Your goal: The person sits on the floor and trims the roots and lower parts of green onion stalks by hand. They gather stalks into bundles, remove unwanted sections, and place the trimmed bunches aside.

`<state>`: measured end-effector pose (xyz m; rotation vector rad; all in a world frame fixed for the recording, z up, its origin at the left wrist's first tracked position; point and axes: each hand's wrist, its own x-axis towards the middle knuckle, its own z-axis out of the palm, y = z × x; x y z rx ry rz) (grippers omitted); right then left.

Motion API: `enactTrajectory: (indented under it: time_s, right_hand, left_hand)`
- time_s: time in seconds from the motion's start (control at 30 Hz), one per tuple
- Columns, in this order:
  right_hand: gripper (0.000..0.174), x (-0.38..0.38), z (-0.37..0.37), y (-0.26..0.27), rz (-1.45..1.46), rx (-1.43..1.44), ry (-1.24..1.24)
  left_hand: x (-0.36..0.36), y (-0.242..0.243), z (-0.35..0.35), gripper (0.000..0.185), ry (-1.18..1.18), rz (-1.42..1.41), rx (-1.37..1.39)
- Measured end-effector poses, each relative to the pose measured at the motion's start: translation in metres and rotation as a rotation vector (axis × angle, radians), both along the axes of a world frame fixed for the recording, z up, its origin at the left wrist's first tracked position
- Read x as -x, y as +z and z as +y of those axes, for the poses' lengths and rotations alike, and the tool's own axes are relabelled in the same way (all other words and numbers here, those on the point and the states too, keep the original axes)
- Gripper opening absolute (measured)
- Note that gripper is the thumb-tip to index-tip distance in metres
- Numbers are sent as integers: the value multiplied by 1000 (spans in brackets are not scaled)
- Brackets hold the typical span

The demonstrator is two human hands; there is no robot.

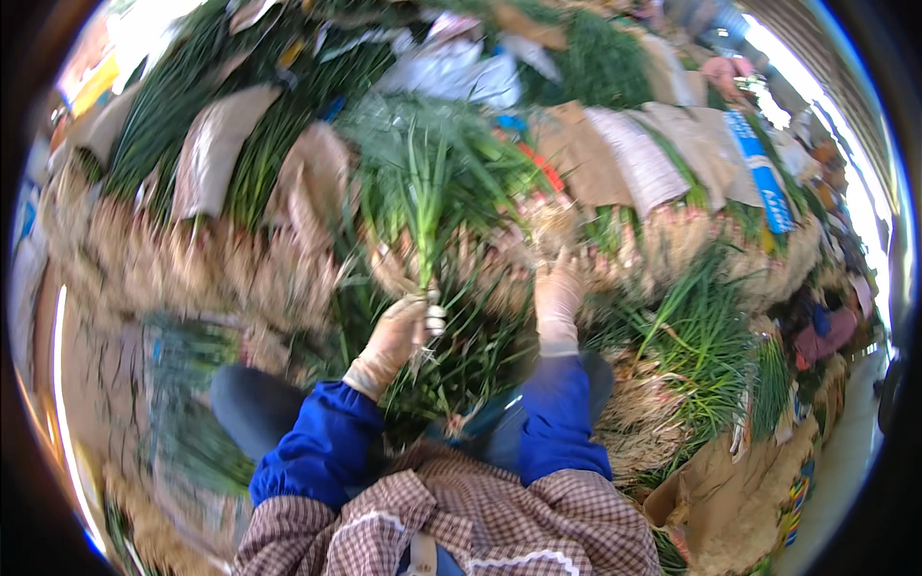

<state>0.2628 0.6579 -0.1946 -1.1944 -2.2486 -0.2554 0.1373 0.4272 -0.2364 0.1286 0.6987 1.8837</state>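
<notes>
My left hand [397, 333], in a pale glove, grips a small bunch of green onions [428, 209] near the bulbs. The white bulbs and thin roots hang beside the fingers, and the green leaves point away from me. My gloved right hand [559, 291] reaches forward to the row of onions, its fingertips at the pale roots of a bundle [555, 223]. The picture is blurred there, so whether the fingers hold anything cannot be told. Loose onion leaves [475, 367] lie between my knees, below both hands.
A long row of onion bundles, some wrapped in brown or white sheets [587, 155], runs across in front. More onions [691, 345] are heaped at the right, above brown paper [720, 497]. Bundles [194, 410] lie at the left. A person in pink [825, 335] is at the far right.
</notes>
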Motion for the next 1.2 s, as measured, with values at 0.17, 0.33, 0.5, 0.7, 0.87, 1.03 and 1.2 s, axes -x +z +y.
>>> enactTrajectory:
  time_s: [0.17, 0.33, 0.5, 0.7, 0.87, 1.03, 1.2]
  right_hand:
    - [69, 4, -97, -55, 519, 2070, 755]
    - [65, 26, -137, -75, 839, 2363, 782]
    - [45, 26, -138, -75, 680, 2119, 717]
    - [33, 26, -129, -96, 765, 1649, 477]
    - [39, 27, -114, -96, 905, 2059, 411]
    - [46, 27, -141, -84, 451, 2123, 1051]
    - [33, 10, -137, -51, 167, 1404, 935]
  left_hand:
    - [-44, -16, -30, 27, -111, -257, -9]
    - [-52, -16, -45, 27, -154, -265, -185]
    - [-50, -20, -51, 36, -67, -147, 30]
    - [-64, -3, -66, 31, -87, 25, 121]
    - [-68, 10, -84, 38, -134, -82, -128]
    - [-53, -9, -81, 28, -119, -343, -14]
    - [-45, -10, -88, 27, -122, 240, 538]
